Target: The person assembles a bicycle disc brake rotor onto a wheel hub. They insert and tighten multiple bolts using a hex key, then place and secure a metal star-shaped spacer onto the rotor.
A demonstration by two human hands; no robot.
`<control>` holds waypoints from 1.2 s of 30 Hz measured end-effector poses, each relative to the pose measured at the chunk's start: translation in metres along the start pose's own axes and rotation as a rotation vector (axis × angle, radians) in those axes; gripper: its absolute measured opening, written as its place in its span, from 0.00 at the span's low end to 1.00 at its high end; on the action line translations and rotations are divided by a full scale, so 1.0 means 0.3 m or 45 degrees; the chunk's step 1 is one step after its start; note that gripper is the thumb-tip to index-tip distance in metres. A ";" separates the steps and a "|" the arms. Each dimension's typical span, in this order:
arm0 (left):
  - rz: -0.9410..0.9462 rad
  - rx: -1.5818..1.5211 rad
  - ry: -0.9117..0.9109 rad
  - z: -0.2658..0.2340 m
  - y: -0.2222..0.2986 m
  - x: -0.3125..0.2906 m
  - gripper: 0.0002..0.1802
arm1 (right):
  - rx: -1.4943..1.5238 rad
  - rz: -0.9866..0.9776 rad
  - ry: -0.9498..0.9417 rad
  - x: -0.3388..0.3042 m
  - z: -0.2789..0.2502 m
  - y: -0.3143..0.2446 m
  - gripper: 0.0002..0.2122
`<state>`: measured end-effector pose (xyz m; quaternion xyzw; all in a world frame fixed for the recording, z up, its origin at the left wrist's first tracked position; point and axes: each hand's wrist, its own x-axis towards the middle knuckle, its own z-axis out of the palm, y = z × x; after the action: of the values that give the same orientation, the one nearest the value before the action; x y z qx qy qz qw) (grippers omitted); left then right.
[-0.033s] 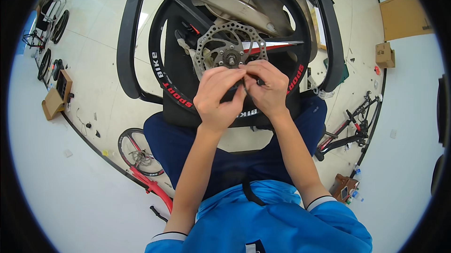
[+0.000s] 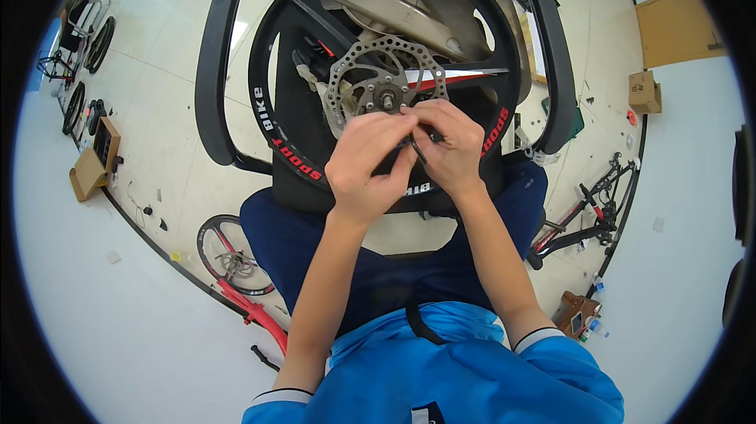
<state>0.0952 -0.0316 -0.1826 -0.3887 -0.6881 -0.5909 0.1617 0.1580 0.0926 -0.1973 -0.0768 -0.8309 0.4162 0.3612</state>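
Hands meet at the centre of the frame, just below the hub of a black bicycle wheel [image 2: 272, 121] that stands upright against our knees. Our left hand [image 2: 370, 160] is curled, fingers bent in toward the thumb, and pinches one end of a small dark part [image 2: 416, 147]; we cannot tell what kind of part it is. Our right hand [image 2: 453, 148] is likewise closed to a pinch on the same part, its fingertips touching those of the left. Both hands sit just beside the drilled silver brake disc [image 2: 358, 81], whose lower right edge they partly cover. The wheel's rim arcs around the hands from the upper centre down to mid-frame.

At lower left of the frame a red bicycle frame [image 2: 264, 314] with a wheel lies on the pale floor [image 2: 157, 188]. At right lies another dark bicycle [image 2: 587, 215], and a cardboard box [image 2: 646, 92] stands at upper right.
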 end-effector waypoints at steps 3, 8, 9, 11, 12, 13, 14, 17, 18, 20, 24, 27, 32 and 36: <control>0.108 -0.073 -0.088 -0.020 -0.002 0.015 0.16 | -0.026 -0.091 -0.042 0.011 -0.010 0.006 0.11; 0.076 0.002 0.029 0.001 0.012 0.016 0.16 | 0.013 -0.070 -0.058 0.019 -0.011 0.009 0.11; 0.073 0.009 0.073 0.014 0.014 0.011 0.17 | 0.012 -0.077 -0.057 0.020 -0.009 0.012 0.11; 0.066 0.022 0.161 0.038 0.017 0.001 0.20 | 0.009 -0.093 -0.056 0.024 -0.008 0.020 0.10; 0.061 0.004 0.121 0.036 0.021 0.002 0.20 | 0.031 -0.063 -0.069 0.024 -0.012 0.020 0.10; 0.057 -0.014 0.081 0.030 0.026 0.000 0.20 | 0.052 -0.033 -0.082 0.021 -0.018 0.018 0.10; 0.052 -0.032 0.041 0.022 0.031 -0.002 0.20 | 0.073 -0.003 -0.095 0.019 -0.022 0.016 0.10; 0.046 -0.147 -0.360 -0.066 0.054 0.052 0.20 | 0.033 -0.022 -0.080 0.012 -0.030 0.024 0.10; 0.091 -0.130 -0.435 -0.087 0.056 0.063 0.18 | 0.042 -0.029 -0.092 0.010 -0.031 0.023 0.10; 0.211 -0.137 -0.527 -0.107 0.030 0.084 0.17 | 0.052 -0.019 -0.131 0.016 -0.038 0.013 0.10; 0.362 -0.113 -0.687 -0.110 0.016 0.132 0.16 | 0.090 0.001 -0.183 0.025 -0.046 -0.003 0.10; 0.429 -0.051 -0.813 -0.132 0.016 0.188 0.15 | 0.023 -0.064 -0.213 0.039 -0.053 0.015 0.09; 0.515 -0.007 -0.723 -0.122 -0.009 0.192 0.12 | 0.015 -0.023 -0.253 0.050 -0.054 0.005 0.09; 0.493 0.032 -0.339 -0.091 -0.031 0.162 0.09 | -0.037 -0.055 -0.223 0.061 -0.037 -0.008 0.08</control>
<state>0.0507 -0.0404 -0.1489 -0.5858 -0.6234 -0.4839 0.1847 0.1524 0.1061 -0.1814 -0.0273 -0.8667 0.4014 0.2951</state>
